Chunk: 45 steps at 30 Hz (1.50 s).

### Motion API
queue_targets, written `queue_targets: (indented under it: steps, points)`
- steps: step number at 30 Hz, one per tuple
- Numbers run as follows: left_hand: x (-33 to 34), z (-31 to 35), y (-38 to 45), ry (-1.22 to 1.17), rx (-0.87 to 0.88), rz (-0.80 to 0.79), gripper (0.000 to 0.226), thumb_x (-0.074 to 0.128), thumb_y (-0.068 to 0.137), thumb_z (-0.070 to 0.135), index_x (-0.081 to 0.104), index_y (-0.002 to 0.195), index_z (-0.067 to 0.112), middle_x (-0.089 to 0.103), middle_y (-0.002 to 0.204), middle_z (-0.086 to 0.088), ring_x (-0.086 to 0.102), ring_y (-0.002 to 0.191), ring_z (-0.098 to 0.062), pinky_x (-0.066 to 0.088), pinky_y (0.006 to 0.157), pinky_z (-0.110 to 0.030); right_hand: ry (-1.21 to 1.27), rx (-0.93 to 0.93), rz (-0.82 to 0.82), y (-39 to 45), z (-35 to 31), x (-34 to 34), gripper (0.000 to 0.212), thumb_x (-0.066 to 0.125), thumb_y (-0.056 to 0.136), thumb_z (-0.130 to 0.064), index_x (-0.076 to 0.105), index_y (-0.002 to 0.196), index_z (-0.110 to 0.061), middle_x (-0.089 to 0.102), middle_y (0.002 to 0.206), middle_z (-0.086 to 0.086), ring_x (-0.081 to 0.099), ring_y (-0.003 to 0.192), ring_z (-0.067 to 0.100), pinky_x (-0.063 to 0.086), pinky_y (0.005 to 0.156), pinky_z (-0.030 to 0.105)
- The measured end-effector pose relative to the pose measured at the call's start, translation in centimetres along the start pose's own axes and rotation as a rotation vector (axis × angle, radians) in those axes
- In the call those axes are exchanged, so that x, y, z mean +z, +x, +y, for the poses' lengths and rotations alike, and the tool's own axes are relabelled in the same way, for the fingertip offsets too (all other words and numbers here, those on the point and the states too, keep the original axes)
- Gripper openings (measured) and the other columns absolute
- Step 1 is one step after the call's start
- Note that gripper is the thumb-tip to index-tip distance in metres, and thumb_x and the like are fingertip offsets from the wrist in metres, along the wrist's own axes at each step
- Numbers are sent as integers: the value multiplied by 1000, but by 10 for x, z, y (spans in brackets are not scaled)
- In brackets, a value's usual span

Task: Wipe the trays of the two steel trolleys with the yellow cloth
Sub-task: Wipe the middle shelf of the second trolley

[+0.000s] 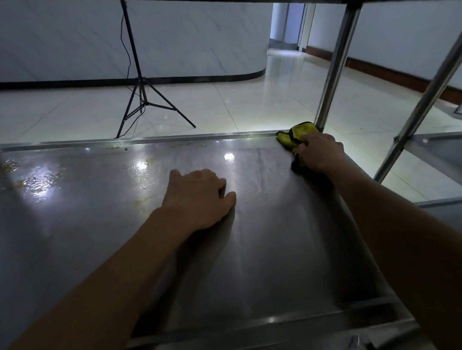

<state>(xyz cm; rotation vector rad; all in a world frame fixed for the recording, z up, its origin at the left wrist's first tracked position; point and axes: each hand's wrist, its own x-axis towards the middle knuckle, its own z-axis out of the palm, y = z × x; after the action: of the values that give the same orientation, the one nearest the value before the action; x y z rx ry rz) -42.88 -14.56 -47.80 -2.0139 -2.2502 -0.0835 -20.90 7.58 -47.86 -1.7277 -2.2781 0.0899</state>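
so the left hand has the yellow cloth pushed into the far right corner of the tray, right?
Wrong hand. In the head view the right hand holds the yellow cloth in the far right corner of the tray; the left hand rests bare on the tray.

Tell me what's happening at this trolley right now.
A person is wiping a steel trolley tray. The right hand presses the yellow cloth into the tray's far right corner, beside an upright post. The left hand rests on the tray, holding nothing. Wet, yellowish residue remains at the far left.
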Motion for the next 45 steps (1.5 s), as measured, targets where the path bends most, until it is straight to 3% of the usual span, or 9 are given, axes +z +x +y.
queue_targets:
  steps: [3, 8, 15, 20, 25, 28, 33, 38, 45]
  points:
    - [2, -1, 1, 16, 19, -14, 40, 26, 98, 58, 50, 83, 29, 49, 86, 8, 54, 86, -15, 30, 87, -47, 1, -39, -46, 11, -7, -1, 40, 47, 86, -31, 62, 122, -23, 58, 130, 12, 51, 120, 36, 39, 94, 43]
    - [5, -1, -1, 21, 57, -11, 39, 21, 98, 57, 47, 91, 29, 47, 90, 6, 54, 94, -17, 30, 86, -48, 60, -125, -192, 17, -67, 10, 52, 55, 87, -29, 53, 139, -22, 44, 149, 11, 41, 134, 35, 34, 111, 46]
    - [7, 1, -5, -14, 60, -14, 42, 22, 99, 55, 51, 111, 28, 57, 108, 2, 56, 106, -20, 29, 93, -52, 87, -389, -283, 4, -190, 35, 43, 46, 96, -25, 53, 138, -23, 49, 144, 10, 46, 130, 33, 39, 108, 44]
    - [8, -3, -9, -44, 58, 42, 35, 23, 92, 49, 51, 98, 29, 56, 100, 3, 57, 97, -20, 24, 82, -42, 187, -513, -448, -11, -245, 36, 48, 48, 95, -19, 50, 142, -29, 50, 142, 11, 49, 126, 30, 41, 107, 43]
    - [7, -2, -5, -35, 59, -37, 47, 21, 97, 58, 53, 118, 30, 58, 114, 6, 58, 107, -19, 29, 97, -50, 262, -477, -401, -10, -215, 31, 48, 45, 97, -15, 52, 141, -32, 50, 143, 11, 48, 127, 30, 39, 109, 42]
    - [3, 2, -3, -8, 67, -44, 41, 21, 98, 61, 50, 106, 33, 59, 107, 5, 58, 102, -19, 27, 95, -51, 297, -394, -343, -4, -180, 26, 45, 48, 96, -15, 57, 137, -30, 52, 142, 11, 49, 127, 31, 38, 110, 41]
    - [1, 11, -2, 41, 57, -60, 52, 20, 99, 60, 55, 113, 25, 42, 92, 4, 56, 99, -20, 30, 97, -53, 283, -204, -203, 9, -99, 20, 45, 48, 91, -18, 61, 132, -34, 58, 134, 13, 55, 118, 32, 42, 106, 42]
    - [-2, 15, -1, 64, 47, -87, 56, 21, 100, 61, 54, 123, 23, 57, 112, 0, 58, 108, -22, 29, 102, -55, 240, -54, -66, 6, -27, 12, 42, 45, 94, -20, 62, 130, -31, 57, 137, 14, 52, 124, 34, 38, 108, 42]
    - [-5, 16, -3, 12, 34, -135, 54, 23, 100, 61, 53, 125, 25, 56, 122, 0, 54, 118, -21, 28, 106, -59, 239, -36, -78, -38, -20, 3, 44, 41, 96, -22, 56, 135, -34, 55, 138, 11, 51, 122, 33, 38, 108, 46]
